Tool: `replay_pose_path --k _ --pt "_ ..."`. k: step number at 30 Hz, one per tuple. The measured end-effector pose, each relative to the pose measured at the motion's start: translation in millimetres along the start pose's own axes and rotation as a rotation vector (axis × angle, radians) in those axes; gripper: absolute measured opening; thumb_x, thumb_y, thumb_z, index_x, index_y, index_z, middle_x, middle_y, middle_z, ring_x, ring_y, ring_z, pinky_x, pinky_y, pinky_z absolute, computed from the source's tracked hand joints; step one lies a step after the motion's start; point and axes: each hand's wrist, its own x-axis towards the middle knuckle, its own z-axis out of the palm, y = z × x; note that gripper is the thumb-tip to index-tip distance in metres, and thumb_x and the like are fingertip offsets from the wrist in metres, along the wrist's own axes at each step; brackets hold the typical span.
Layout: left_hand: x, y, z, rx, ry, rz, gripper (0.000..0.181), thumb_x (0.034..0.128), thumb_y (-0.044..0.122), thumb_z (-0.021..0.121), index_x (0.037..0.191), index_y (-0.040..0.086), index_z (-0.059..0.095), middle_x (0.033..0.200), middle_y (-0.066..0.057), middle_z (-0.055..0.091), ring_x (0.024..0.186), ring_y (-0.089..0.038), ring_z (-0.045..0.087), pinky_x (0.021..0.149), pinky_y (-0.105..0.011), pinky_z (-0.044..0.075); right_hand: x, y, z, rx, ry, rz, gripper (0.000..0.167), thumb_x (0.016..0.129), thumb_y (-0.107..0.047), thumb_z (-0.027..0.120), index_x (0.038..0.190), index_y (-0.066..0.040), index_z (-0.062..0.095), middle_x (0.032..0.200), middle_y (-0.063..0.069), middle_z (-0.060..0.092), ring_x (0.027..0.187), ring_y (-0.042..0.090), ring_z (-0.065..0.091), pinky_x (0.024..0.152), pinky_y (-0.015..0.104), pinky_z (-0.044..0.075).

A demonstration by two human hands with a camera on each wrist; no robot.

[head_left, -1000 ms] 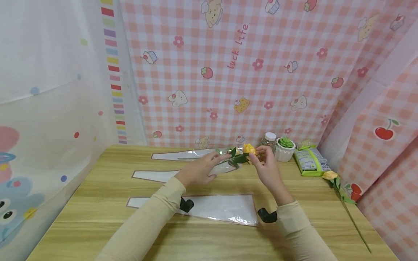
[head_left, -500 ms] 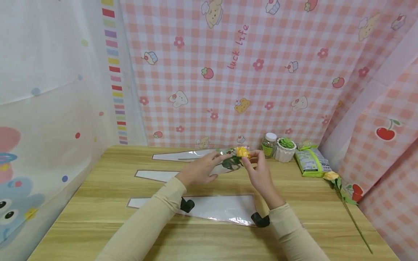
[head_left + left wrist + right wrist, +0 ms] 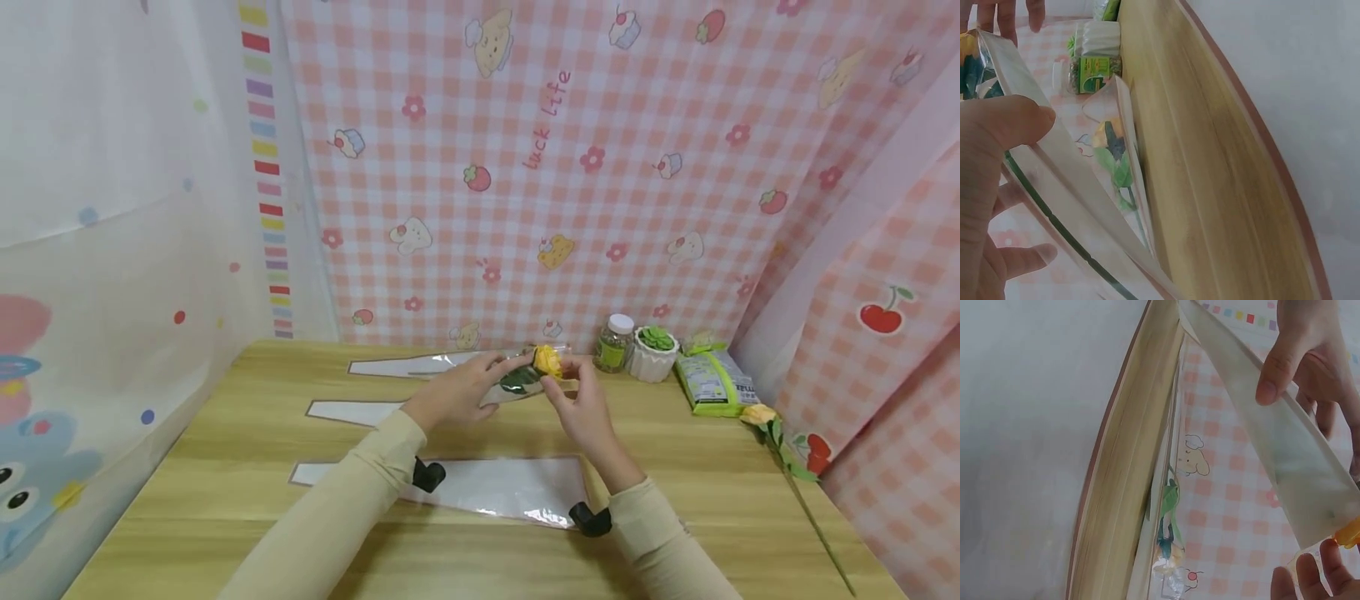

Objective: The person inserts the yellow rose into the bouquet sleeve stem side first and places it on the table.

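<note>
Over the table (image 3: 480,571), a slim sleeve (image 3: 1079,194) is pinched by the left hand (image 3: 457,387); the right hand (image 3: 585,408) touches, grip hard to tell, the yellow rose (image 3: 548,362) at its mouth, stem (image 3: 1054,219) inside; leaves (image 3: 517,382) catching could crease the sleeve

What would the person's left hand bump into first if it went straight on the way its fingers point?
Probably the yellow rose, which sits just past the fingertips of the left hand, with the right hand beyond; exact depth is unclear.
</note>
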Motion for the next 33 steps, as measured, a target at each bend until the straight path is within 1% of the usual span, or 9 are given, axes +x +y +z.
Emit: replay_pose_path --k 3,6,9,14,19,22,27,30,33 --pt "-1.5 -0.1 1.7 0.014 0.016 0.015 0.096 0.0892 0.016 0.077 0.162 0.028 0.017 0.14 -0.016 0.05 0.112 -0.025 0.06 0.088 -0.033 0.057 -2.0 0.6 2.5 -0.025 -0.021 -0.003 0.042 0.094 -0.012 0.074 0.123 0.005 0.049 0.125 0.022 0.052 0.118 0.039 0.052 0.096 0.062 0.049" --pt "-0.1 -0.3 2.4 0.028 0.047 0.036 0.097 0.0888 0.015 0.078 0.162 0.028 0.016 0.141 -0.015 0.05 0.116 -0.026 0.059 0.092 -0.034 0.056 -1.5 -0.7 2.8 -0.041 -0.031 -0.026 0.045 0.09 -0.012 0.078 0.121 0.004 0.049 0.126 0.022 0.048 0.119 0.041 0.05 0.095 0.064 0.049" --pt "0.8 -0.1 2.1 0.026 0.058 0.054 0.097 0.0885 0.014 0.078 0.162 0.027 0.017 0.141 -0.015 0.05 0.116 -0.026 0.059 0.092 -0.034 0.056 -0.9 -2.0 2.1 -0.047 -0.036 -0.026 0.046 0.088 -0.009 0.079 0.12 0.004 0.05 0.127 0.023 0.045 0.119 0.043 0.051 0.089 0.06 0.055" --pt "1.1 0.3 0.0 0.036 0.045 0.049 0.097 0.0889 0.017 0.078 0.163 0.026 0.015 0.141 -0.014 0.05 0.109 -0.023 0.062 0.088 -0.031 0.057 0.3 -3.6 1.3 -0.078 -0.037 -0.01 0.039 0.089 -0.008 0.078 0.118 0.004 0.054 0.131 0.023 0.046 0.115 0.043 0.057 0.081 0.045 0.061" --pt "5.0 1.3 -4.0 0.049 0.047 0.048 0.097 0.0893 0.017 0.077 0.163 0.029 0.015 0.144 -0.013 0.049 0.109 -0.023 0.062 0.088 -0.03 0.057 4.5 -5.2 1.1 -0.091 0.015 -0.036 0.032 0.088 -0.005 0.078 0.113 0.008 0.062 0.13 0.023 0.049 0.107 0.04 0.062 0.078 0.043 0.062" --pt "6.4 1.7 -4.5 0.049 0.043 0.051 0.097 0.089 0.016 0.077 0.162 0.029 0.015 0.144 -0.015 0.05 0.109 -0.024 0.063 0.089 -0.032 0.057 6.0 -5.2 1.1 -0.106 0.028 -0.043 0.029 0.088 -0.003 0.078 0.111 0.009 0.065 0.127 0.022 0.051 0.104 0.039 0.063 0.075 0.04 0.062" --pt "5.6 2.4 -3.3 0.064 0.018 0.025 0.1 0.0885 0.016 0.078 0.163 0.031 0.013 0.146 -0.015 0.049 0.114 -0.026 0.062 0.094 -0.035 0.056 5.7 -4.1 2.1 -0.157 0.003 -0.072 0.023 0.088 -0.002 0.077 0.108 0.009 0.071 0.115 0.019 0.058 0.099 0.033 0.063 0.072 0.037 0.062" --pt "5.1 2.8 -1.6 0.076 0.013 0.015 0.102 0.0874 0.016 0.08 0.163 0.031 0.013 0.146 -0.013 0.049 0.117 -0.027 0.061 0.097 -0.036 0.054 4.6 -4.0 2.6 -0.193 0.0 -0.092 0.02 0.088 -0.003 0.078 0.104 0.009 0.074 0.104 0.016 0.06 0.094 0.03 0.063 0.074 0.04 0.06" --pt "5.5 3.5 0.5 0.082 0.012 0.017 0.102 0.0872 0.017 0.08 0.163 0.03 0.013 0.146 -0.012 0.05 0.118 -0.026 0.061 0.099 -0.037 0.053 3.2 -4.7 2.2 -0.216 0.004 -0.096 0.017 0.088 -0.003 0.077 0.101 0.008 0.075 0.096 0.014 0.06 0.09 0.03 0.062 0.077 0.043 0.057"
